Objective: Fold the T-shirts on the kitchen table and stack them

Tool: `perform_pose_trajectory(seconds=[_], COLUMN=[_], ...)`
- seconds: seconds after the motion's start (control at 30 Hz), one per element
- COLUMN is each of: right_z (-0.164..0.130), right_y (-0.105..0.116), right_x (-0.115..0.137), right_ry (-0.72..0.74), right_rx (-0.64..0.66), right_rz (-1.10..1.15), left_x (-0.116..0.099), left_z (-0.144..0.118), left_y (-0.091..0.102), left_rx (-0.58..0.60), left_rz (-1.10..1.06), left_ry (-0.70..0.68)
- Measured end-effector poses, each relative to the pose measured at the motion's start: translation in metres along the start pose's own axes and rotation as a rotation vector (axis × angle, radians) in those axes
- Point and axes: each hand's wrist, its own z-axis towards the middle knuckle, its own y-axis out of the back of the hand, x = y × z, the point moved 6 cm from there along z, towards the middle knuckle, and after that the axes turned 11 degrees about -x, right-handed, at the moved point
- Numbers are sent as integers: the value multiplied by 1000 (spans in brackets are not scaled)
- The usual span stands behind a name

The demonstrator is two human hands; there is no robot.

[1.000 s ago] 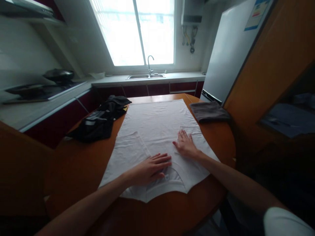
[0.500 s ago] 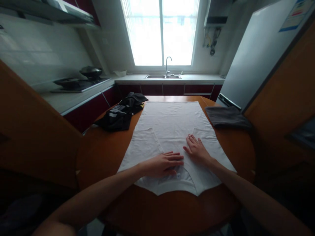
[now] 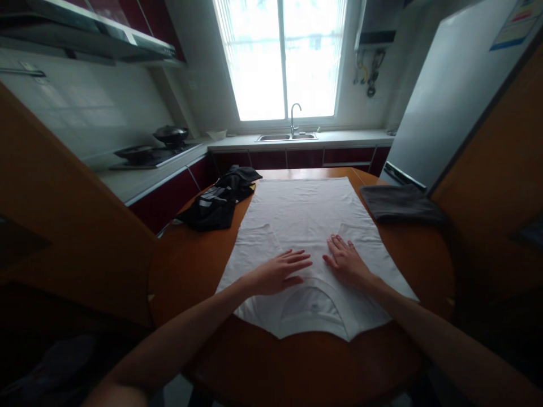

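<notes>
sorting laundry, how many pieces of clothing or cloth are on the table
3: white cotton t-shirt spread flat mid-table under both hands, crumpled black garment at far left, folded grey cloth at far right. The black heap may hide more.

White shirt (image 3: 303, 226); orange-brown table (image 3: 186, 271); black garment (image 3: 218, 200), pale stripes; grey cloth (image 3: 399, 203).

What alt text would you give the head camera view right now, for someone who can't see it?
Both hands, left hand and right hand, lie flat and open on a white T-shirt spread on a round wooden table, collar nearest the person. A dark garment lies left of the shirt, a folded grey cloth to its right, with a kitchen sink under a bright window behind.
</notes>
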Motion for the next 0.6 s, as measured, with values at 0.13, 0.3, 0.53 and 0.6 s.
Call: perform_pose_trajectory(seconds=[0.13, 0.3, 0.53, 0.6], right_z=[0, -1, 1, 0], right_y=[2, 2, 1, 2], right_x=[1, 1, 1, 2], right_ry=[-1, -4, -8, -13], right_rx=[-3, -5, 0, -3], right_rz=[17, 27, 34, 37], left_x=[32, 49, 49, 48], left_z=[-4, -9, -9, -8], left_y=[-10, -25, -25, -25], left_rx=[-51, 17, 22, 20], left_rz=[186, 244, 259, 268], left_ry=[189, 245, 252, 249])
